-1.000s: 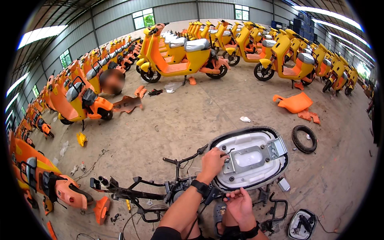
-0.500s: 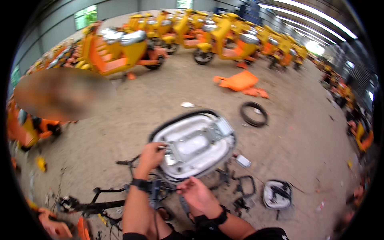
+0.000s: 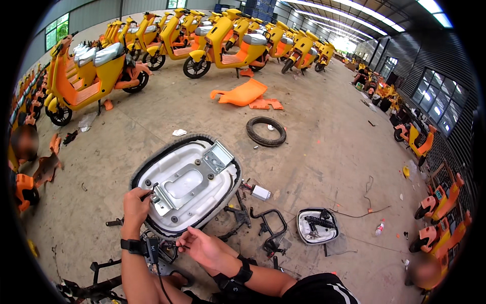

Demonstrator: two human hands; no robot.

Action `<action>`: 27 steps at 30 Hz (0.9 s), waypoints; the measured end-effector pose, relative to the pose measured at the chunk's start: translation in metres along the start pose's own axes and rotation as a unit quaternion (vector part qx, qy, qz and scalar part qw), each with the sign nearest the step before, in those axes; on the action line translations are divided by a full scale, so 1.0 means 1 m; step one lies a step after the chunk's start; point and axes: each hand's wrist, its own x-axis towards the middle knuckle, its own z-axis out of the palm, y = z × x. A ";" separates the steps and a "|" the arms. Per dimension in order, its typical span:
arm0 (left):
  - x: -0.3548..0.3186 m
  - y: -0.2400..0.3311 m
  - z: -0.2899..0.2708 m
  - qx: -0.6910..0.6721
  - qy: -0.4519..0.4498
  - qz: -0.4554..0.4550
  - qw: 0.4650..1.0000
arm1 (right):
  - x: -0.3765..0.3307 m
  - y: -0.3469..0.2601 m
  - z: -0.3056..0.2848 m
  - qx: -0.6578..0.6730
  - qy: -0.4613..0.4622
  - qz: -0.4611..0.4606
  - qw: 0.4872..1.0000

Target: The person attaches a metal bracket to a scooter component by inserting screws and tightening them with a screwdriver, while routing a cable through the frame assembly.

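In front of me lies an upturned scooter seat (image 3: 152, 169), its white underside facing up and a dark trim around its rim. A silvery metal bracket (image 3: 169, 202) runs along its middle, with a raised hinge plate (image 3: 218, 156) at the far right end. My left hand (image 3: 135, 209) is closed at the bracket's near left end, by a thin dark piece I cannot name. Just off the seat's near edge, my right hand (image 3: 203, 249) has its fingers drawn together around something small and dark. Both wrists carry black straps.
A scooter frame (image 3: 96, 286) lies low on the left. To the right are a silver box (image 3: 260, 192), a bent black tube (image 3: 276, 223) and a smaller white tray (image 3: 302, 230) holding dark parts. Beyond sit a tyre (image 3: 266, 133), orange panels (image 3: 243, 93) and rows of yellow scooters (image 3: 223, 45).
My view has swung to the right, so the seat and both hands now sit further left in the picture. Both hands keep about the same places by the seat.
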 end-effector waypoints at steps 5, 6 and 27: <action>-0.001 -0.004 -0.004 0.010 0.037 0.013 0.999 | 0.003 0.004 0.005 -0.017 0.008 -0.003 1.000; -0.006 -0.008 -0.007 0.021 0.058 0.026 0.998 | 0.006 0.008 0.005 -0.032 -0.001 -0.001 0.999; -0.006 -0.007 0.005 0.083 0.089 -0.035 0.992 | -0.049 -0.027 0.087 -0.218 -0.059 -0.256 0.940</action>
